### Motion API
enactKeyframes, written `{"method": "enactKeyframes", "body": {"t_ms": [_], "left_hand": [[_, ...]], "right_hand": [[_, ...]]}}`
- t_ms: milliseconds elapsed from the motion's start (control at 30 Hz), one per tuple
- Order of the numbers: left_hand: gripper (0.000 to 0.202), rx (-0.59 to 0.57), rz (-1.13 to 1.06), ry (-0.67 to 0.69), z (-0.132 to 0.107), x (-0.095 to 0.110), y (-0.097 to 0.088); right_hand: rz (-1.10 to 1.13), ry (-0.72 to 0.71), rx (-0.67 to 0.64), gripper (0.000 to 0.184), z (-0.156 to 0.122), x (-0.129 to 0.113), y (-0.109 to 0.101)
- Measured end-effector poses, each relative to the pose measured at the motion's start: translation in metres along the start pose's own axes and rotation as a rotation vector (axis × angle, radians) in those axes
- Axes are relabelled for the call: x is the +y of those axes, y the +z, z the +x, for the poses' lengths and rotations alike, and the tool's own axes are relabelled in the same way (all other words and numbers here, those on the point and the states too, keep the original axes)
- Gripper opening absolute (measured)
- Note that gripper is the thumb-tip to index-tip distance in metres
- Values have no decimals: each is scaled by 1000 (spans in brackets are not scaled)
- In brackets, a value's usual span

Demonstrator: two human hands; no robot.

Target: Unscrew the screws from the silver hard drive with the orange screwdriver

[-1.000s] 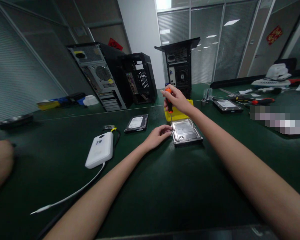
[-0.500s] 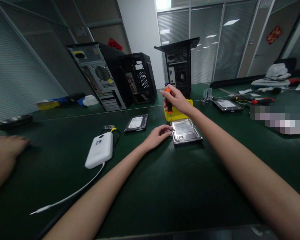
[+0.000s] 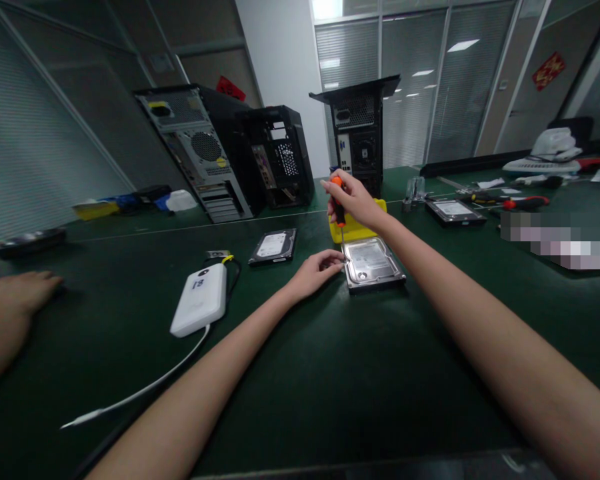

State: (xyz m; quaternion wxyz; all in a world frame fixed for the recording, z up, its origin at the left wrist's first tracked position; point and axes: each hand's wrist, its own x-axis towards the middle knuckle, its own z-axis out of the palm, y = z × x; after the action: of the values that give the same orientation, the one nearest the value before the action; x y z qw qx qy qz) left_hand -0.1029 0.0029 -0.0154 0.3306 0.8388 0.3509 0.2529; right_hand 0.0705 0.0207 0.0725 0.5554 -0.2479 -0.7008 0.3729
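A silver hard drive [image 3: 373,263] lies flat on the green table [image 3: 330,373]. My right hand [image 3: 354,199] is closed round an orange-and-black screwdriver [image 3: 337,200], held upright with its tip at the drive's far left corner. My left hand [image 3: 314,272] rests on the table with its fingertips against the drive's left edge, the fingers slightly curled and holding nothing. A yellow tray [image 3: 353,229] sits just behind the drive.
A second hard drive [image 3: 274,245] lies to the left, near a white power bank [image 3: 200,300] with a white cable. Three computer towers [image 3: 215,150] stand at the back. Another drive [image 3: 455,211] and screwdrivers lie at right. Another person's hand [image 3: 15,293] rests at far left.
The other person's hand at the far left has spread flat and slid a little to the right. My own hands, the screwdriver and the drive stay where they were.
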Motion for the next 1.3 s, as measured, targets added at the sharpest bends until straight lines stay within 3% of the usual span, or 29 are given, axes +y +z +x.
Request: {"method": "enactKeyframes", "body": {"t_ms": [1300], "left_hand": [[32, -2, -19, -14, 0, 3, 0]], "right_hand": [[-7, 29, 12, 28, -1, -2, 1]]}}
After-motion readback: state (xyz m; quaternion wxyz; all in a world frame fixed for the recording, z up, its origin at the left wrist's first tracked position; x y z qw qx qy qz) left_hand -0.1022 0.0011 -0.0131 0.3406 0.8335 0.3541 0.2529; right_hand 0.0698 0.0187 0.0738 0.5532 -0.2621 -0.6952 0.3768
